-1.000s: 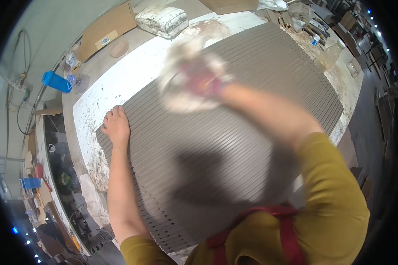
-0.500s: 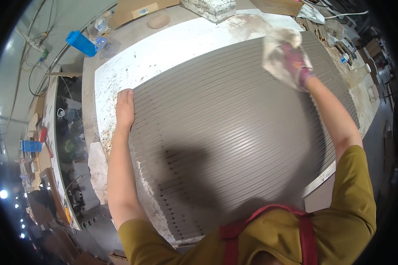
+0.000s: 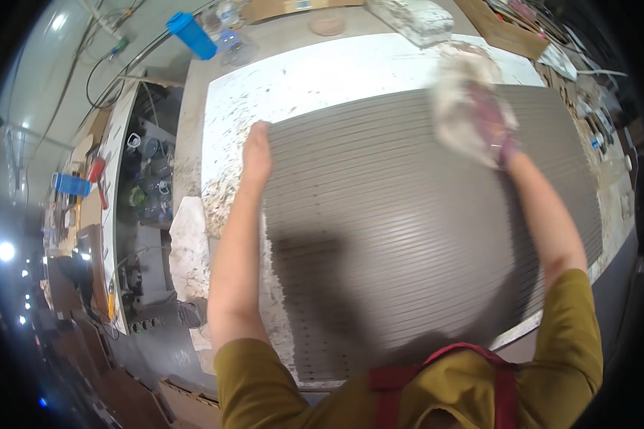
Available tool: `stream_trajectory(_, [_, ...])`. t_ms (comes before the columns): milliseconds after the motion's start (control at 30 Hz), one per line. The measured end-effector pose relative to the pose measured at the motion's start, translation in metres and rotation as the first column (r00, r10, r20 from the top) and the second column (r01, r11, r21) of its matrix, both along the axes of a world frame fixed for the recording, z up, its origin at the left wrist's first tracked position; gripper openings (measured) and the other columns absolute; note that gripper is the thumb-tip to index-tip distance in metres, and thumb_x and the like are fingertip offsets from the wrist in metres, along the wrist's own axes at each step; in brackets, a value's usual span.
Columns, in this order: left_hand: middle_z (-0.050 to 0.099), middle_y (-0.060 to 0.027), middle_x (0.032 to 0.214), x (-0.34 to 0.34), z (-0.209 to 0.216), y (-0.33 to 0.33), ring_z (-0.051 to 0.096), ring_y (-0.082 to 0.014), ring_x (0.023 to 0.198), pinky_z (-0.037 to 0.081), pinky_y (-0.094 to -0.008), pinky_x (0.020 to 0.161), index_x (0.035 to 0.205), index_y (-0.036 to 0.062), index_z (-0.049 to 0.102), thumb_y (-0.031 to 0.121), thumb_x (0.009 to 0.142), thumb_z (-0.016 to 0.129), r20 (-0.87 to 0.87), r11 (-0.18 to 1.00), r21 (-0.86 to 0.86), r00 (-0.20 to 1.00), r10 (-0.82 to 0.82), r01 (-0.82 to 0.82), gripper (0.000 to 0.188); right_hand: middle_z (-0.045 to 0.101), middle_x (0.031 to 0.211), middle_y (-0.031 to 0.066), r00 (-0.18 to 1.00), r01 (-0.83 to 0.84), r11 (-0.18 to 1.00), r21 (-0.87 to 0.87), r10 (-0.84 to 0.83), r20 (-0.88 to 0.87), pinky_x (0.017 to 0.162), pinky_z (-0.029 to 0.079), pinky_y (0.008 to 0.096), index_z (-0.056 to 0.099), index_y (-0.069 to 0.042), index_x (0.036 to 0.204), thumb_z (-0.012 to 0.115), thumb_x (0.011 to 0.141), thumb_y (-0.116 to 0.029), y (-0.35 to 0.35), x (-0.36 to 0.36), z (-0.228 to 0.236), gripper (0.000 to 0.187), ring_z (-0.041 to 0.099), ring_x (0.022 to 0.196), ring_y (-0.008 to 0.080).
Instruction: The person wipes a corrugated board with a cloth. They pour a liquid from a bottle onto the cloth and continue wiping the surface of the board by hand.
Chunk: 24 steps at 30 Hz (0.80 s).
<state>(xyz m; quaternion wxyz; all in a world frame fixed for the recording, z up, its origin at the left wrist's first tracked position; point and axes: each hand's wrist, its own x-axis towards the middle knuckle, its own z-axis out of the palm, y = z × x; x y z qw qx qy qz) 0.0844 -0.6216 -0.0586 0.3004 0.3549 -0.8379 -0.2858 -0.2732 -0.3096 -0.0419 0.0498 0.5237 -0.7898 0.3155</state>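
A large grey panel point(image 3: 379, 193) with parallel grooves lies in front of me, my shadow across it. My left hand point(image 3: 257, 154), bare, is closed at the panel's far left corner, fingers together along its edge; the thumb is hidden. Near the far edge, toward the right, my right hand point(image 3: 492, 123) wears a purple-red glove. It is closed on a dirty whitish cloth point(image 3: 456, 118), pressed over the grooved surface. Both cloth and glove are blurred by motion.
A white, stained board point(image 3: 315, 68) lies beneath the panel. Beyond it are a whitish block point(image 3: 411, 20), a cardboard box point(image 3: 504, 28) and a blue bottle point(image 3: 192, 36). Bottles and small items line the right side. A shelf of clutter point(image 3: 150, 168) stands at left.
My right hand and the cloth have shifted slightly across the panel near its far edge. The whole view has swung, so the panel sits further right and lower. The left hand stays at the corner.
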Motion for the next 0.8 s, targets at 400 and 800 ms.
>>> stream_trajectory(400, [0.059, -0.0133, 0.11, 0.016, 0.005, 0.022, 0.06, -0.0224, 0.093, 0.048, -0.0364, 0.089, 0.117, 0.0013, 0.051, 0.032, 0.1, 0.035, -0.761, 0.285, 0.635, 0.519, 0.389, 0.718, 0.039, 0.049, 0.134, 0.0114, 0.803, -0.536, 0.831, 0.148, 0.556, -0.214, 0.112, 0.023, 0.0427, 0.047, -0.011, 0.131, 0.049, 0.091, -0.036, -0.158, 0.246, 0.018, 0.047, 0.043, 0.127, 0.0281])
stream_trajectory(800, [0.057, -0.0142, 0.119, 0.016, -0.046, 0.006, 0.053, -0.0257, 0.111, 0.038, -0.035, 0.098, 0.121, 0.0008, 0.052, 0.022, 0.1, 0.036, -0.321, 0.996, 0.068, 0.944, 0.081, -0.062, 0.034, 0.056, 0.12, 0.0144, 0.899, -0.434, 0.901, 0.011, 0.434, -0.061, 0.101, 0.037, 0.0431, 0.05, -0.007, 0.126, 0.053, 0.089, -0.019, -0.104, 0.083, -0.015, 0.039, 0.05, 0.116, 0.0322])
